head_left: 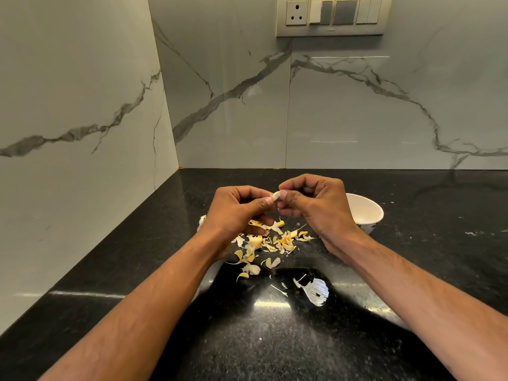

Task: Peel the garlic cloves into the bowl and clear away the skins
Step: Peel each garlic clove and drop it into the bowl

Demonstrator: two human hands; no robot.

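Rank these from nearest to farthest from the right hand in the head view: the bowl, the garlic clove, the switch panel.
From the right hand:
1. Garlic clove, pinched at its fingertips, shared with the left hand.
2. Bowl, just behind the hand, on the counter to its right.
3. Switch panel, high on the back wall.

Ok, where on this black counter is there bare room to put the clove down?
Bare black granite counter lies right of the white bowl, and along the back wall behind both hands. Crowded: the yellow-white garlic skins under the left hand and right hand, plus a white skin flake nearer you.
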